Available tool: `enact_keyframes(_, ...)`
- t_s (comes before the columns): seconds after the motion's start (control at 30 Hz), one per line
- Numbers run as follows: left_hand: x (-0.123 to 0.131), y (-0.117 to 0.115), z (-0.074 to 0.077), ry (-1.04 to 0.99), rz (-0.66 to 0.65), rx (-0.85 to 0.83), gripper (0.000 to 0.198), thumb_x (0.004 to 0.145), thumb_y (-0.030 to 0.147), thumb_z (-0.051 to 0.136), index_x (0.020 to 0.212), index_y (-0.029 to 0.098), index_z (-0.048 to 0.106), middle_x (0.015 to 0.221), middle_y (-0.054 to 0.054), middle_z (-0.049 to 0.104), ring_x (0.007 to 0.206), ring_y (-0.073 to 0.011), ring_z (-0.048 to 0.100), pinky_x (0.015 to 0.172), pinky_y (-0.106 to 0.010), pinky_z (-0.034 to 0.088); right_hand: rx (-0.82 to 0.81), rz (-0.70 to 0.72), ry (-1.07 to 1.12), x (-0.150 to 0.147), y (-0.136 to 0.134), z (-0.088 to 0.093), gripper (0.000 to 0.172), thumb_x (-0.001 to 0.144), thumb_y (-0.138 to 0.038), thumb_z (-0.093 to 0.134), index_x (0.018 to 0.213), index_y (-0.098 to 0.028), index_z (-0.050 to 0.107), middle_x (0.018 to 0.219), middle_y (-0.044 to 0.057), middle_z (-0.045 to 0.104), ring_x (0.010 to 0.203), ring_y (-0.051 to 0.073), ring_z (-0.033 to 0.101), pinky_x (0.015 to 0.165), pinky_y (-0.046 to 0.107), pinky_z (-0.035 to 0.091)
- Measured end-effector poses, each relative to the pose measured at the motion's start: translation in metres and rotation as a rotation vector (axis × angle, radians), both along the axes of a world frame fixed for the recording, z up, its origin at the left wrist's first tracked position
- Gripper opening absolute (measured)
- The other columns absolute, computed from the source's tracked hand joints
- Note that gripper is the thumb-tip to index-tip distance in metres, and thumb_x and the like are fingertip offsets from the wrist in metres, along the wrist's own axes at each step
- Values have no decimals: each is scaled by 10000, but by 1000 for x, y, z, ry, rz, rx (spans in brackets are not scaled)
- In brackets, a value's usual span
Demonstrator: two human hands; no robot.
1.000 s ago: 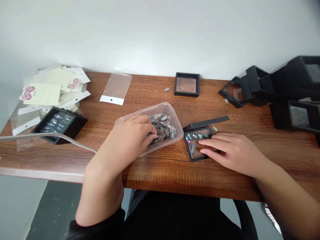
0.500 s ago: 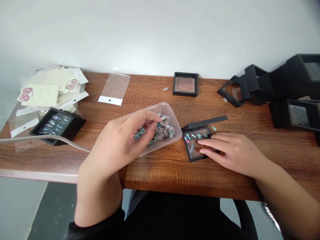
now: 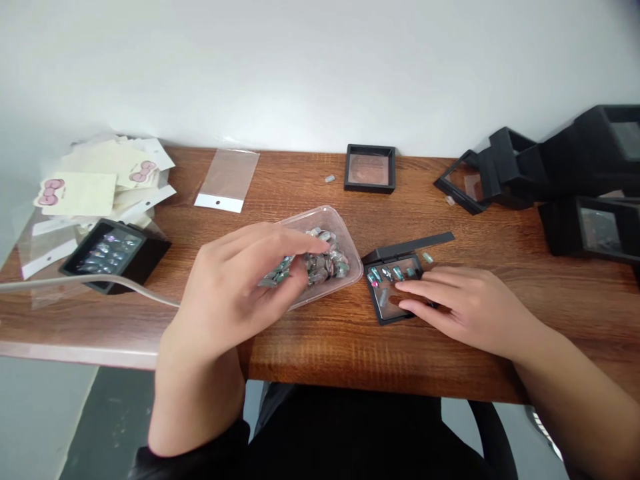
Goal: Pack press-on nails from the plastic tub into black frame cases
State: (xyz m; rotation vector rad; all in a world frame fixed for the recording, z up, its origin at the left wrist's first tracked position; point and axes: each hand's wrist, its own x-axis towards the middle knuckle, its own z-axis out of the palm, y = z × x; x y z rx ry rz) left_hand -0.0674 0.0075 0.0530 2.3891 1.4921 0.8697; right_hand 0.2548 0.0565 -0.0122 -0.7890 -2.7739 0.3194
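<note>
My left hand [image 3: 250, 273] hovers over a clear plastic tub [image 3: 356, 267], its thumb and forefinger apart and nothing between them. Inside the tub lies a heap of press-on nails [image 3: 323, 270], silvery and teal. To the right, a black display case [image 3: 400, 316] lies unfolded on the desk, with a clear film in its frame. A row of teal nails [image 3: 399, 273] sits on that film, along with a small pink piece [image 3: 375, 284]. My right hand [image 3: 465, 307] rests over the case's right side with fingers stretched out. Its fingertips are on or just above the film.
One loose nail [image 3: 427, 257] lies behind the case. Farther back are a black frame [image 3: 371, 169] and a clear bag [image 3: 227, 179]. Several black boxes [image 3: 565, 167] are stacked at right. Bow-printed cards [image 3: 83, 193], a filled nail box [image 3: 117, 257] and a white cable [image 3: 145, 288] are at left.
The thumb and forefinger of my left hand have parted, and the small piece between them no longer shows there. My right hand has stayed in place.
</note>
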Motion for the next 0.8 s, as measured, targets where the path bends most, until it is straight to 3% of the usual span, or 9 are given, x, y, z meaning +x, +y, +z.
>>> enact_keyframes(0.17, 1, 2, -3, -149, -136, 61, 386, 841, 41, 653, 1145, 279, 645, 1083, 26, 744, 996, -156, 706, 913, -351, 599, 10, 3, 0, -1, 0, 1, 244, 991, -343, 552, 1061, -215, 748, 799, 25, 736, 699, 173, 679, 669, 313, 512)
enact_keyframes(0.43, 6, 4, -3, -175, -279, 143, 362, 849, 93, 660, 1119, 332, 690, 1210, 9, 731, 1095, -210, 711, 920, -383, 628, 32, 8, 52, -3, 0, 3, 220, 979, -334, 580, 1037, -208, 751, 767, 14, 722, 671, 159, 654, 654, 303, 497)
enact_keyframes(0.53, 16, 5, 1, -179, -297, 110, 167, 911, 228, 655, 929, 369, 744, 1019, 47, 780, 959, -185, 750, 832, -340, 654, 59, 21, 104, -4, -1, 5, 175, 964, -300, 608, 1008, -204, 747, 729, 4, 700, 643, 144, 623, 645, 290, 484)
enact_keyframes(0.63, 27, 6, 5, -153, -319, 48, 237, 939, 264, 632, 758, 365, 747, 836, 72, 783, 843, -156, 764, 736, -276, 660, 83, 37, 154, -5, -2, 8, 131, 945, -268, 637, 976, -195, 742, 700, -2, 683, 629, 134, 602, 640, 281, 472)
enact_keyframes(0.8, 36, 5, 0, -165, -434, 186, 184, 931, 200, 658, 828, 332, 732, 948, 87, 789, 924, -131, 758, 764, -232, 641, 118, 59, 190, -5, -3, 9, 89, 920, -242, 666, 947, -199, 739, 710, -5, 687, 622, 128, 588, 626, 277, 462)
